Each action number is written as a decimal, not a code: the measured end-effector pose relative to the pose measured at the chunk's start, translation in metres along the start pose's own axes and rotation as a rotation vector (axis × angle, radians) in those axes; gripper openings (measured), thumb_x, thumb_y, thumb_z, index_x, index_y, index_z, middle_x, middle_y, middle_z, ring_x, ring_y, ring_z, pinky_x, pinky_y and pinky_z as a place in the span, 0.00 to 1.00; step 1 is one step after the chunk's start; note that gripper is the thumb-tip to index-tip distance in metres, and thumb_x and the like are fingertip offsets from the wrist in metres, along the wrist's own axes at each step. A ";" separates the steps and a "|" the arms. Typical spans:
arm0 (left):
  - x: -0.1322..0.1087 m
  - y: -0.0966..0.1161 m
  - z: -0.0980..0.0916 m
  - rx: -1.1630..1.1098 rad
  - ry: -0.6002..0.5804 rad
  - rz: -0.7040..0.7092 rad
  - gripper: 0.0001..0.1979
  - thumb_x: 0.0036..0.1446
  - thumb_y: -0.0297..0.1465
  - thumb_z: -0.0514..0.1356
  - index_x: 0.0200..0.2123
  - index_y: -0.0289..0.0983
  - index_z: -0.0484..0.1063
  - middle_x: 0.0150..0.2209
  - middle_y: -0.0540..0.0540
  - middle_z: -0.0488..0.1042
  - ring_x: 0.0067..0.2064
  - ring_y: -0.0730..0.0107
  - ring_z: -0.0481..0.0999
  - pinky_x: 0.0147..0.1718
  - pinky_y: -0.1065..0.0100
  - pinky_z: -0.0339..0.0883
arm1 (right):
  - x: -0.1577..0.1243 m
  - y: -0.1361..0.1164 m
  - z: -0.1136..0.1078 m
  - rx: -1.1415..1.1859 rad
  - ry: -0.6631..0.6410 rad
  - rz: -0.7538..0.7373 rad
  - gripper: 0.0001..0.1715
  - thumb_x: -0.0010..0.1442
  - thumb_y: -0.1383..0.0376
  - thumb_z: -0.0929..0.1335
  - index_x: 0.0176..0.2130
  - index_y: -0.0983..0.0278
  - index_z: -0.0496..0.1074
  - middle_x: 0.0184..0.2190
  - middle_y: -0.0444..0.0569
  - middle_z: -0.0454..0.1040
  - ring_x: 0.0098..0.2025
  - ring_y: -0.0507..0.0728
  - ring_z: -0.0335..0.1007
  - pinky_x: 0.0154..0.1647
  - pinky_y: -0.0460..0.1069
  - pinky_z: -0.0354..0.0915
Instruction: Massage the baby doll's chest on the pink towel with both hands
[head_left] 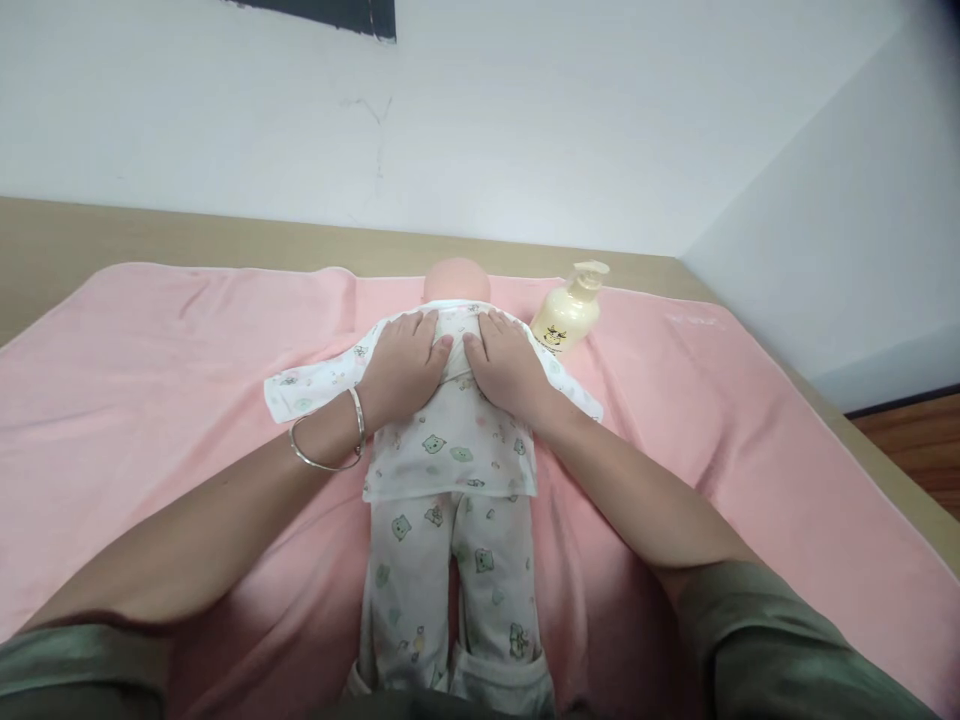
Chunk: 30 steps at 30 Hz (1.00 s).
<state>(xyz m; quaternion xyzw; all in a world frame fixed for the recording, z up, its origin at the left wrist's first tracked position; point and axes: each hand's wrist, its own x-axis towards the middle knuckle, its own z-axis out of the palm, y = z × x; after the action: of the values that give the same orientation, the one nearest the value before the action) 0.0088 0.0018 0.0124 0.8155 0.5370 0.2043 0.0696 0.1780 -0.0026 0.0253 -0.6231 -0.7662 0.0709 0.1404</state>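
A baby doll (457,281) lies on a pink blanket, the back of its bald head toward the wall. It wears a white printed top (450,445) and matching trousers (495,590). My left hand (406,362) rests flat on the upper left of the top, fingers stretched out. On the upper right, my right hand (504,360) lies flat in the same way, the two thumbs close together. Neither hand grips anything. A cream pump bottle (568,312) with a cartoon print stands just beyond my right hand. The doll's face is hidden.
The pink blanket (187,340) covers most of the wooden table (285,238). A white wall (525,130) rises behind the table's far edge, with another on the right. A dark panel (337,14) shows at the top. Brown wood (919,440) is visible at the lower right.
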 end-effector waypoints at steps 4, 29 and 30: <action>-0.014 0.014 -0.006 0.093 -0.016 0.115 0.30 0.73 0.36 0.39 0.65 0.20 0.62 0.63 0.22 0.68 0.65 0.39 0.66 0.68 0.37 0.58 | 0.001 0.006 -0.006 -0.071 -0.061 -0.110 0.39 0.76 0.59 0.52 0.73 0.84 0.54 0.75 0.71 0.55 0.79 0.72 0.48 0.79 0.64 0.48; 0.000 0.007 -0.006 -0.024 0.018 0.036 0.27 0.70 0.38 0.42 0.60 0.29 0.68 0.60 0.29 0.71 0.62 0.45 0.69 0.66 0.43 0.62 | -0.029 -0.019 -0.030 -0.141 -0.049 -0.177 0.29 0.75 0.65 0.54 0.63 0.76 0.69 0.62 0.68 0.75 0.66 0.69 0.70 0.65 0.60 0.68; -0.002 0.009 -0.006 -0.009 0.022 0.040 0.27 0.70 0.38 0.42 0.62 0.28 0.67 0.61 0.29 0.71 0.63 0.44 0.69 0.66 0.42 0.62 | -0.025 -0.017 -0.031 -0.099 -0.069 -0.147 0.29 0.75 0.65 0.53 0.63 0.75 0.69 0.63 0.66 0.74 0.66 0.69 0.71 0.64 0.61 0.70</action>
<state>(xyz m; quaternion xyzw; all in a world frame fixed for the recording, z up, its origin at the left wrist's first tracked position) 0.0135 -0.0044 0.0206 0.8235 0.5204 0.2168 0.0634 0.1762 -0.0326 0.0561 -0.5685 -0.8168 0.0437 0.0879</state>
